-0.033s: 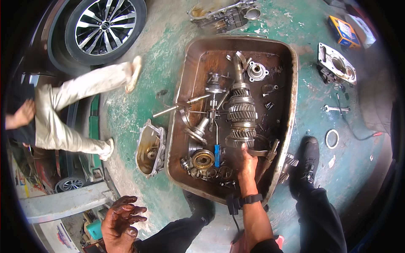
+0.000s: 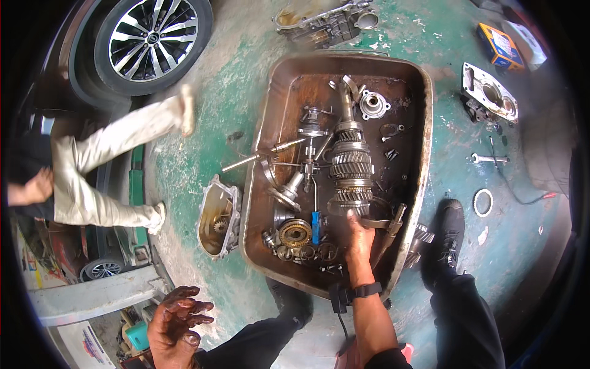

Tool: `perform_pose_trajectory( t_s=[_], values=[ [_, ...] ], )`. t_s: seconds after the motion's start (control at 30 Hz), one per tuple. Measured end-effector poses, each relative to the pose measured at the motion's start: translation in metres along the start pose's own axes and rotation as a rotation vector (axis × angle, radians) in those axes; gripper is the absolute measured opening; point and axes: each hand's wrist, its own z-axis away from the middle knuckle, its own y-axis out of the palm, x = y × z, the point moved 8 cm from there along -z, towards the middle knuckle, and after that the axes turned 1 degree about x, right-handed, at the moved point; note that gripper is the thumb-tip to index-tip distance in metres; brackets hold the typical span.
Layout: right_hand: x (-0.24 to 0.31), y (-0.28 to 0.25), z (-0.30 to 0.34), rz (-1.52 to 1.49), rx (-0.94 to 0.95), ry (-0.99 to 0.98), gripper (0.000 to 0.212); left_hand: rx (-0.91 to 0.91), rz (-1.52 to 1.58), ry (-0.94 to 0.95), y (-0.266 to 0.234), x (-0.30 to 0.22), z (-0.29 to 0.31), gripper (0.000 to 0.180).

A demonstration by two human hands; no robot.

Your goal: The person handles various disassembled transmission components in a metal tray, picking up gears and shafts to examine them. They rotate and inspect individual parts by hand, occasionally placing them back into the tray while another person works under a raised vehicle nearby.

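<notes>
My right hand (image 2: 359, 240) grips the near end of a gear shaft (image 2: 352, 163), a long steel shaft stacked with toothed gears, inside a rust-brown metal tray (image 2: 427, 123). Its thumb lies on top, and the other fingers are mostly hidden below. A shift fork (image 2: 387, 226) lies just right of that hand. To its left are a blue-handled screwdriver (image 2: 316, 227) and a brass-coloured ring gear (image 2: 295, 233). My left hand (image 2: 178, 326), dark with oil, is held up away from the tray with fingers apart and nothing in it.
A flanged hub (image 2: 373, 105) sits at the tray's far right. Metal rods (image 2: 239, 163) stick out over its left rim. Beside the tray stand a cast housing cover (image 2: 219, 215) and my boot (image 2: 452, 234). A wrench (image 2: 490, 158) lies right. Another person (image 2: 86, 178) walks by a car at left.
The other person's raised foot has shifted slightly left, and that person's hand has moved a little. My hands and the gear shaft stay practically where they were.
</notes>
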Motion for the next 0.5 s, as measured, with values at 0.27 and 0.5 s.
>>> perform_pose_trajectory(
  t_s=[0.27, 0.5],
  values=[
    [-0.025, -0.002, 0.0, -0.143, 0.066, 0.284, 0.043, 0.023, 0.031, 0.029, -0.001, 0.001, -0.001, 0.051],
    [-0.05, -0.016, 0.014, -0.303, -0.047, 0.454, 0.057, 0.01, 0.0, -0.004, -0.002, 0.003, -0.003, 0.05]
  ],
)
